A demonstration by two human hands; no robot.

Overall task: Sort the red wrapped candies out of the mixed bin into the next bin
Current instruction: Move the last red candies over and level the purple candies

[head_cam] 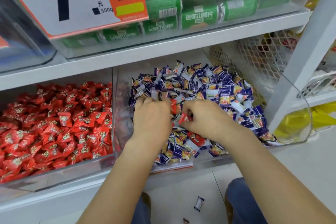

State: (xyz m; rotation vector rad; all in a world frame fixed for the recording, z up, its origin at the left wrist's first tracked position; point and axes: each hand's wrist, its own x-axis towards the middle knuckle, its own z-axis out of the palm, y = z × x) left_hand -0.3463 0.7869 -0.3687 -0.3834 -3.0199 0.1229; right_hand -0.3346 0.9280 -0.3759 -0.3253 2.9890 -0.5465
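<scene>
Shelf board (163,42) low over both bins — clear divider wall (113,114) btwn them, fronts open.

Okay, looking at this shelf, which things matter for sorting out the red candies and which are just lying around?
Part of the job:
- mixed bin of purple candies
- red candy pinched by the right hand
- left hand digging in the pile
- stray red candy
- red bin

Just lying about:
- price sign
- green cans
- dropped wrapper on the floor

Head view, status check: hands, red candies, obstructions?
Right hand pinching red candy. Left hand digging in mixed bin, grip hidden. Another red one showing. Nothing blocking red bin.
</scene>
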